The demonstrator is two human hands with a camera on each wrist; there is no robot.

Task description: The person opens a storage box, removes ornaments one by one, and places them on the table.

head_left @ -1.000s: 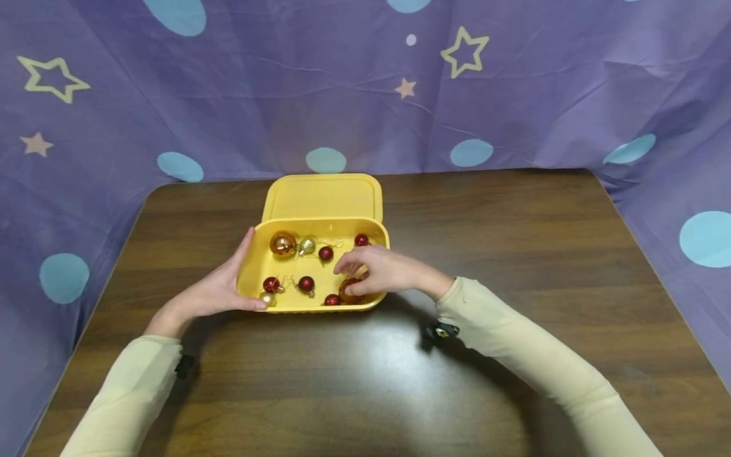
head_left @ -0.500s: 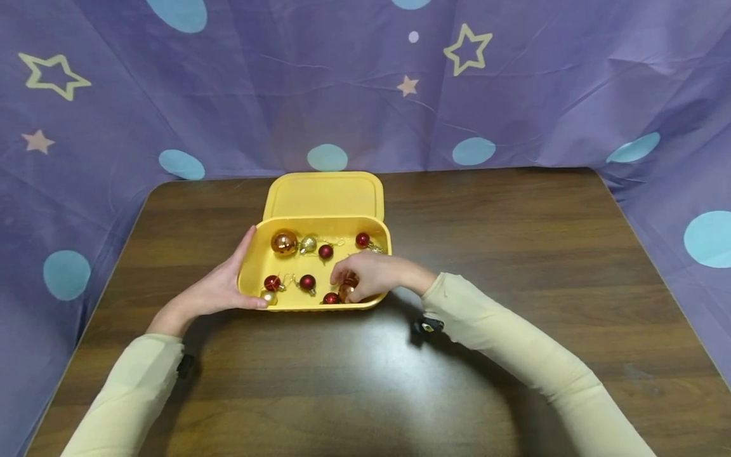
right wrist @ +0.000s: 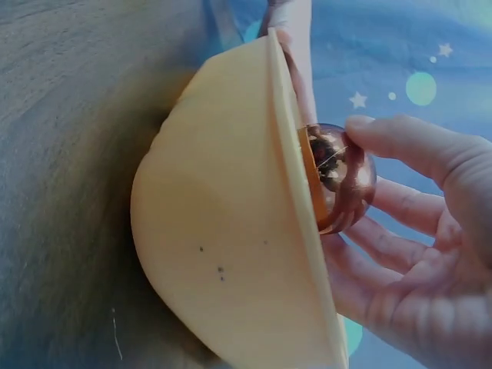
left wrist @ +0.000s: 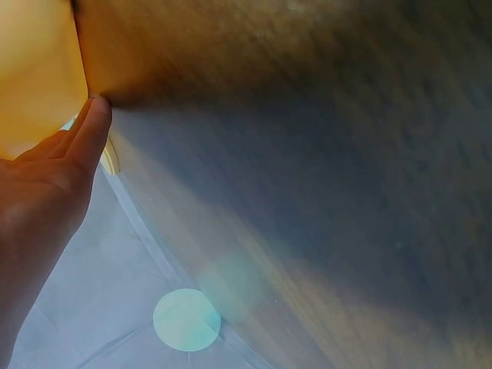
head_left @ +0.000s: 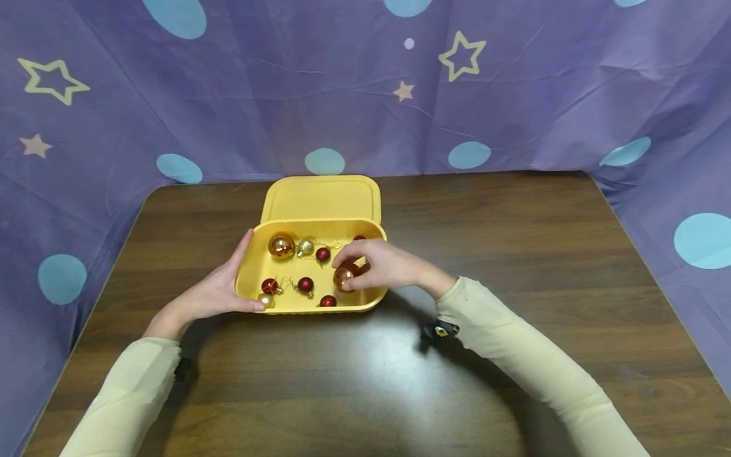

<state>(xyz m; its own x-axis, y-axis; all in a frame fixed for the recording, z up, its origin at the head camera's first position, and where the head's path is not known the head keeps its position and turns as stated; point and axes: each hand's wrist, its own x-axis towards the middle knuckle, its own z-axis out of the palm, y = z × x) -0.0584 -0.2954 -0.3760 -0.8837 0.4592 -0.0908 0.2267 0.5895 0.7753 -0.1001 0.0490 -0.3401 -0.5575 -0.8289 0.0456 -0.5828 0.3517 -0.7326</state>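
Note:
In the head view, my right hand (head_left: 388, 265) pinches a shiny copper-coloured bauble (head_left: 346, 277) over the right part of a yellow plastic box (head_left: 365, 308). The right wrist view has this bauble (right wrist: 350, 181) standing out past the box's rim (right wrist: 296, 154), between thumb and fingers. My left hand (head_left: 214, 293) rests against the box's left end, thumb on the front rim and straight fingers along the side wall. Inside the box lie another copper bauble (head_left: 282, 245), a glittery gold one (head_left: 305, 247) and several small red baubles (head_left: 305, 285). A pale gold bauble (head_left: 266, 301) lies by the left thumb.
A yellow lid (head_left: 322, 198) lies flat directly behind the box. All stand on a brown wooden table (head_left: 485, 228). A purple cloth (head_left: 354, 89) with stars and dots hangs along the table's back and sides.
My right hand has closed on the copper bauble and raised it from the box's front right corner, slightly up and to the left. The left hand stays against the box.

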